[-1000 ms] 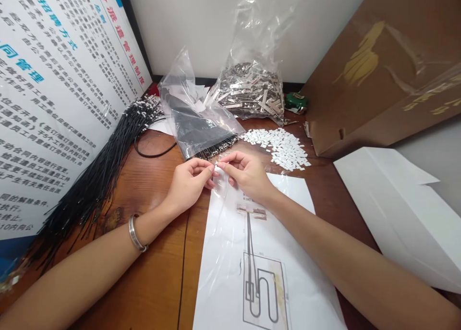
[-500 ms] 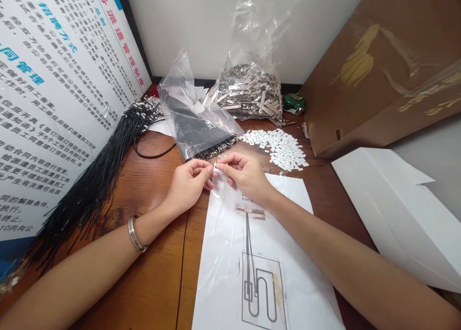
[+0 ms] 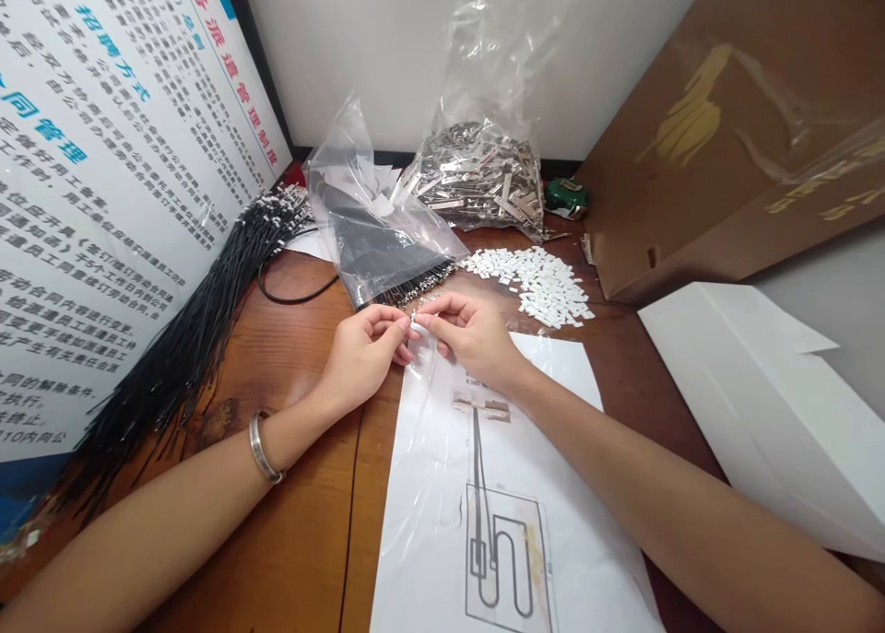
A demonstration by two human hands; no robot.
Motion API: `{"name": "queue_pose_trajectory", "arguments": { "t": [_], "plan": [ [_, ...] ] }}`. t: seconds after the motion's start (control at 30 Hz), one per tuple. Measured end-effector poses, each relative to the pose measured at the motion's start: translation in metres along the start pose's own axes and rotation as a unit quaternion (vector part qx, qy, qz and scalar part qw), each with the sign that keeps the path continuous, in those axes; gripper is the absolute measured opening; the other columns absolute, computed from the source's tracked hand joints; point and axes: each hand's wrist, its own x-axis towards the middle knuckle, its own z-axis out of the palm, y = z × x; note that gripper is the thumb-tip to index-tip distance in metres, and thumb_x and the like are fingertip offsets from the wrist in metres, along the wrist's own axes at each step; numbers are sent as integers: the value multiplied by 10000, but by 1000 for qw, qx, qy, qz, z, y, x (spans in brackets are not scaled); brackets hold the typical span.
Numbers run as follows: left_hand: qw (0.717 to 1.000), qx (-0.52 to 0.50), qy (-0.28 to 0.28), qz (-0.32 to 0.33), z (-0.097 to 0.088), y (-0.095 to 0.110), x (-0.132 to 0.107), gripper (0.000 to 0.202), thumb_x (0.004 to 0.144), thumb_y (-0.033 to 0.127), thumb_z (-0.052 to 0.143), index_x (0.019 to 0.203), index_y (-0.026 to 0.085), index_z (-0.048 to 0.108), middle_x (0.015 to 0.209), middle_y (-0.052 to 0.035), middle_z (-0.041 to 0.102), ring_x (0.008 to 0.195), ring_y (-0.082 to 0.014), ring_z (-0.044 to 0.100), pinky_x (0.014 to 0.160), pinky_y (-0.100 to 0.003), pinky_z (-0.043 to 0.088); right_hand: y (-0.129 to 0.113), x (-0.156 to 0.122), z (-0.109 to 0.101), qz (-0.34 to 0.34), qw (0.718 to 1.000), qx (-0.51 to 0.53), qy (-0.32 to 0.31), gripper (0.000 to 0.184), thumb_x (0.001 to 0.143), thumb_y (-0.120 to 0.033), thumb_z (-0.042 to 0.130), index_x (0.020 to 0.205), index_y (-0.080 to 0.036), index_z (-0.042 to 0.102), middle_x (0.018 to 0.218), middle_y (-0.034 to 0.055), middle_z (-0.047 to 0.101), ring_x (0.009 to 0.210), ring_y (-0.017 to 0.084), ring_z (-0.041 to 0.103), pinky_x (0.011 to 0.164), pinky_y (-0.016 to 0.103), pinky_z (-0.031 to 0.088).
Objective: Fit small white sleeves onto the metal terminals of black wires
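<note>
My left hand (image 3: 366, 352) and my right hand (image 3: 474, 334) meet above the top of the printed sheet, fingertips almost touching. Between them both pinch a small white plastic piece (image 3: 416, 323), mostly covered by the fingers. Whether a wire is attached to it I cannot make out. Just beyond my fingers lies a clear plastic bag (image 3: 370, 246) of black wires with metal tips. A pile of similar small white pieces (image 3: 546, 287) is spread to the right of it. Under my right forearm is the paper sheet (image 3: 435, 522) with a line drawing.
A bundle of black wires with white ends (image 3: 186, 329) leans along the printed board (image 3: 138, 154) on the left. Farther back stand a bag of metal strips (image 3: 484, 177) and a green tape measure (image 3: 567, 197). A brown box (image 3: 698, 154) and a white box (image 3: 753, 393) flank the right side.
Both hands keep the same pinch on the small white piece. The whole view has shifted very slightly; nothing else visibly differs.
</note>
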Motion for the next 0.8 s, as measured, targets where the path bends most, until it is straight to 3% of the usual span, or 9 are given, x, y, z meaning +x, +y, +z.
{"name": "queue_pose_trajectory", "arguments": {
  "t": [0.4,0.8],
  "plan": [
    [1000,-1,17,3,2,5,-1,257,701,344,737,797,121,655,627,-10,660,514,-113,616,509,-225,541,-4,-2,-1,28,1000,-1,11,254,678,-375,761,716,-153,643,659,7,638,425,58,461,384,225,362],
    [1000,21,11,7,1,3,-1,224,752,338,692,794,123,642,650,-14,653,539,-116,629,495,-210,539,-6,-3,1,34,999,-3,14,223,671,-345,758,709,-149,660,670,31,662,435,66,462,380,230,352]
  ]
}}
